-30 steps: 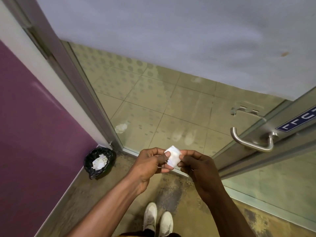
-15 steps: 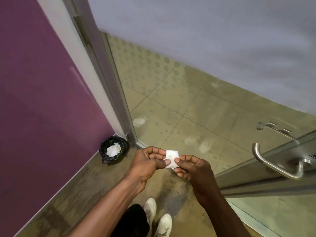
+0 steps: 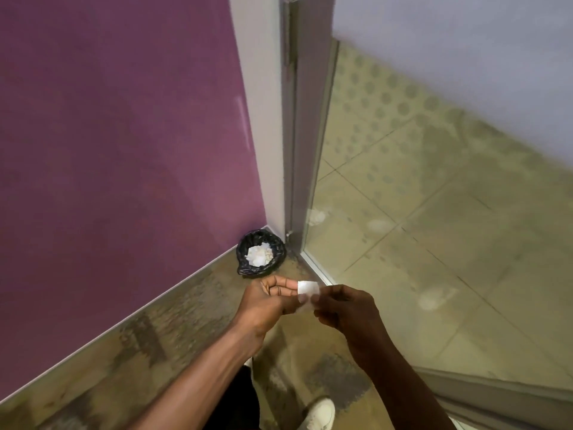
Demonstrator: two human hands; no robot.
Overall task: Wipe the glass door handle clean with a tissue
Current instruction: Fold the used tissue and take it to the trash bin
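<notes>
A small folded white tissue (image 3: 307,290) is pinched between my two hands in front of me. My left hand (image 3: 266,302) grips its left side with fingertips and thumb. My right hand (image 3: 347,310) holds its right edge. The glass door (image 3: 434,212) fills the right of the view, frosted white at the top. Its metal handle is out of view.
A purple wall (image 3: 124,135) stands on the left, with a grey door frame (image 3: 290,119) at its corner. A small bin lined with a black bag (image 3: 259,252), holding white scraps, sits on the floor at the corner. My white shoe (image 3: 319,414) shows below.
The view has swung left: the door handle left the frame and the purple wall and bin moved toward the centre. Both hands still hold the tissue.
</notes>
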